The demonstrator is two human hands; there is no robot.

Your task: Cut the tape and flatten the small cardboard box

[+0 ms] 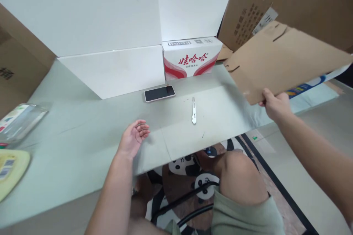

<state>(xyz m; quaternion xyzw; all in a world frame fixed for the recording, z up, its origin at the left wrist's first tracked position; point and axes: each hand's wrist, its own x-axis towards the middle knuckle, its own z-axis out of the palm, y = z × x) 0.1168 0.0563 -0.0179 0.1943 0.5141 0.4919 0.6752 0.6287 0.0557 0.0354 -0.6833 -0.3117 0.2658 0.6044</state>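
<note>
My right hand point(276, 103) grips the near corner of a brown cardboard sheet point(284, 58), raised at the table's right end. Two dark slits show in the sheet, and a blue printed strip shows beneath its near edge. My left hand point(134, 137) is over the table, holding nothing, its fingers loosely curled and apart. A black-screened phone point(160, 93) lies beyond that hand. To the right of the phone, a white utility knife point(193, 111) lies flat on the tabletop, touched by neither hand.
White panels point(116, 69) and a white-and-red carton point(190, 58) stand along the back. Large brown boxes point(303, 7) rise at right and left. A clear plastic package point(24, 121) and a yellow item point(12, 170) lie at the left. The table's front edge runs above my knees.
</note>
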